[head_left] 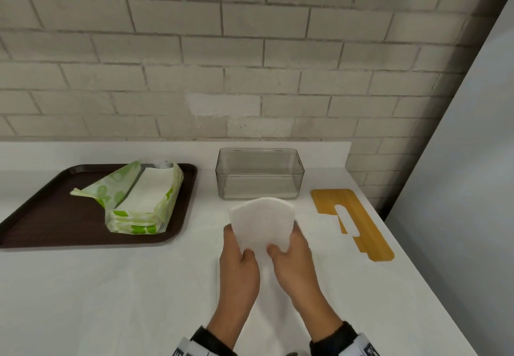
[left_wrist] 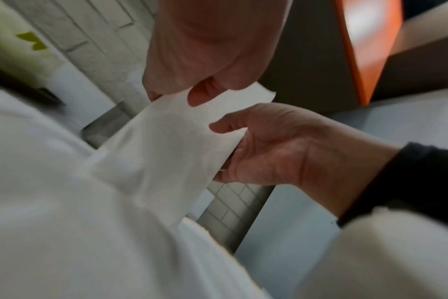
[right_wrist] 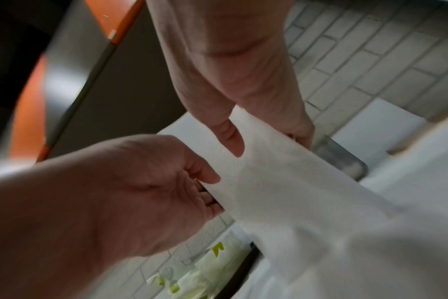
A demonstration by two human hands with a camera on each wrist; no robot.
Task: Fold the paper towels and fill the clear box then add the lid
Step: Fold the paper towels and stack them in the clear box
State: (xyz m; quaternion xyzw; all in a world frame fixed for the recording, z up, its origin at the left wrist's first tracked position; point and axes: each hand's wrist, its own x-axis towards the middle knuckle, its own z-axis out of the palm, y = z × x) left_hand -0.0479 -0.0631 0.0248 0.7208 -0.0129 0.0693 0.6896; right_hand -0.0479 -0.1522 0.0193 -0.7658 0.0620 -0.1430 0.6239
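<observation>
I hold a white paper towel (head_left: 261, 220) up in both hands, just in front of the clear box (head_left: 260, 173), which stands empty near the wall. My left hand (head_left: 239, 244) pinches the towel's left edge, thumb on the near side. On the right edge my right hand (head_left: 286, 241) pinches it the same way. The towel (left_wrist: 166, 145) bows between the two hands and its lower part trails toward the counter. The right wrist view shows both thumbs on the towel (right_wrist: 281, 182). The yellow wooden lid (head_left: 361, 230), with a white oval slot, lies flat right of the box.
A brown tray (head_left: 41, 211) sits at the left of the white counter (head_left: 111, 286). An opened green-and-white pack of paper towels (head_left: 141, 199) lies on it. A brick wall runs behind, and the counter's right edge falls away just past the lid.
</observation>
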